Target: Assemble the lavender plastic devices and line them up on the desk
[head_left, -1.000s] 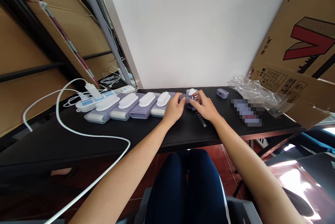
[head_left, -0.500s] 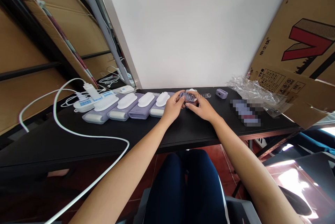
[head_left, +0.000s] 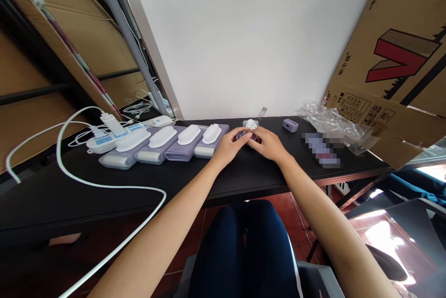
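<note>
A thin, dark coiled cord (head_left: 262,113) rises from between my hands, its loose end tilted up to the right. My left hand (head_left: 230,145) is closed, its thumb and fingertips pinching at the cord's near end. Facing it, my right hand (head_left: 270,143) is closed too, with bent fingers meeting the left ones. A small purplish piece shows between the fingers, mostly hidden. Just behind the fingertips lies a white rounded piece (head_left: 251,123) on the black table (head_left: 244,177).
Several purple cases with white oval pieces (head_left: 188,135) line the left, beside a power strip (head_left: 106,142) and a white cable (head_left: 114,187). To the right are a small purple box (head_left: 290,125), a blurred purple packet (head_left: 320,150), clear plastic wrap (head_left: 337,123) and a cardboard box (head_left: 393,56).
The coiled cord, earlier stretched sideways to the right, now points up and right. My hands have drawn closer together and cover more of the purplish piece. The view has shifted slightly.
</note>
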Available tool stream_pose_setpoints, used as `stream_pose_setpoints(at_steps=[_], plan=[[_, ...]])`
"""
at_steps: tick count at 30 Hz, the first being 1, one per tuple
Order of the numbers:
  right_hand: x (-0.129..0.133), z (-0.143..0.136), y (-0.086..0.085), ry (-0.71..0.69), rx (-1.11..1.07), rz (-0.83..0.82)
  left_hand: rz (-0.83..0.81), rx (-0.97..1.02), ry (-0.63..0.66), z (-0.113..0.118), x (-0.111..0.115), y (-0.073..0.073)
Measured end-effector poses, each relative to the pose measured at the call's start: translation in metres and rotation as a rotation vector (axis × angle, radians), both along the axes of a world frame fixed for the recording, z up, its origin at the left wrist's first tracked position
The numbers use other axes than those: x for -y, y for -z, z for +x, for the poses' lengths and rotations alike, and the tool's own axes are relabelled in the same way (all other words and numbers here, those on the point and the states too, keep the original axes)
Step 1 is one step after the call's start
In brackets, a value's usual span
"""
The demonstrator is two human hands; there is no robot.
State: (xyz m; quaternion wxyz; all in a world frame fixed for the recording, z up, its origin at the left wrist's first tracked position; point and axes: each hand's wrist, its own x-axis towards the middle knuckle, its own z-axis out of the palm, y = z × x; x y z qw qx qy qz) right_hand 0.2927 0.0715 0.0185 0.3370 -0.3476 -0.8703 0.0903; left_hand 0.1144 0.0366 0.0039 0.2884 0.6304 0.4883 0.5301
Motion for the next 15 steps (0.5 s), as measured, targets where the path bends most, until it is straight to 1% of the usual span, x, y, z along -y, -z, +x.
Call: stream_pose_setpoints(at_steps=[3,5,6,7,10,12,14,15], plan=[[0.004,0.001,-0.003,-0.003,0.123,0.122,0.012,-0.006,-0.019,-0.001,-0.003,0.001],[-0.002,0.003,-0.003,0.011,0.148,0.181,0.020,-0.002,-0.038,-0.001,-0.005,0.002],[-0.008,0.006,-0.003,0.050,0.134,0.199,0.020,0.009,-0.051,-0.002,-0.005,0.002],[-0.017,0.010,-0.003,0.132,0.095,0.208,0.016,0.024,-0.067,-0.002,-0.005,0.002],[-0.048,0.025,0.002,0.545,0.012,0.176,-0.015,0.041,-0.105,-0.002,-0.004,0.001],[-0.068,0.036,0.009,0.788,0.025,0.128,-0.025,-0.001,-0.121,-0.002,-0.002,0.000],[-0.083,0.044,0.017,0.940,0.093,0.086,-0.020,-0.076,-0.124,-0.001,0.001,-0.002],[-0.087,0.047,0.021,0.980,0.136,0.047,-0.019,-0.116,-0.121,0.000,0.003,-0.003]])
